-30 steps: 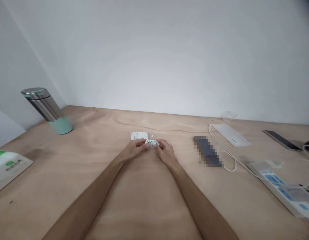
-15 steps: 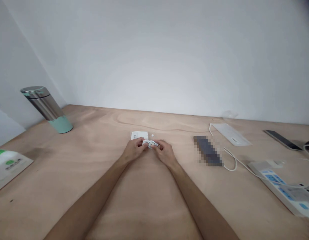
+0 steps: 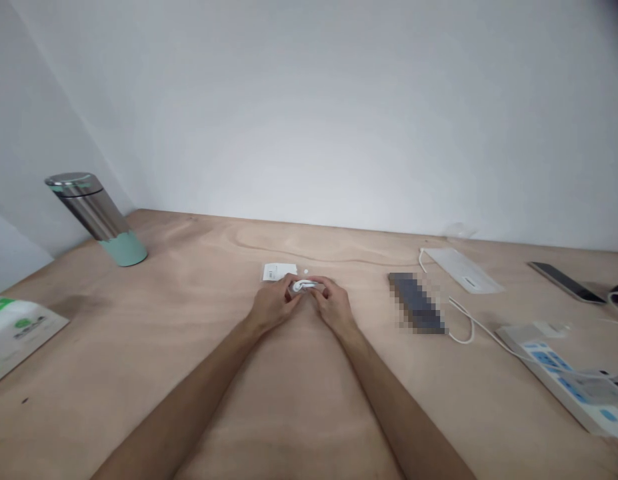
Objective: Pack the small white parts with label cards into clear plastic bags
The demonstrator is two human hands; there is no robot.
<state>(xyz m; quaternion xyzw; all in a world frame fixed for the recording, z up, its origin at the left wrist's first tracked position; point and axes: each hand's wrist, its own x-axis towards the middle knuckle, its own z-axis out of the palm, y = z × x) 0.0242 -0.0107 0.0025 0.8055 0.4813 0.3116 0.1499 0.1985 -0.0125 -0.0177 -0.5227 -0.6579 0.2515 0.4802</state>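
Both hands meet at the middle of the wooden table [image 3: 289,413]. My left hand [image 3: 273,305] and my right hand [image 3: 333,303] pinch a small white round object [image 3: 303,285] between their fingertips, just above the tabletop. Its exact nature is too small to make out. A small white card or box [image 3: 277,271] lies flat just beyond my left hand, with a tiny white bit [image 3: 306,271] beside it.
A steel tumbler with a mint base [image 3: 96,217] stands at the far left. A white-and-green packet [image 3: 16,330] lies at the left edge. To the right are a blurred dark item [image 3: 416,303], a white flat device [image 3: 463,269] with cable, a phone [image 3: 566,282] and a power strip [image 3: 563,377].
The small white object has been turned between the fingertips, now showing edge-on rather than as a ring. Both hands shifted slightly forward.
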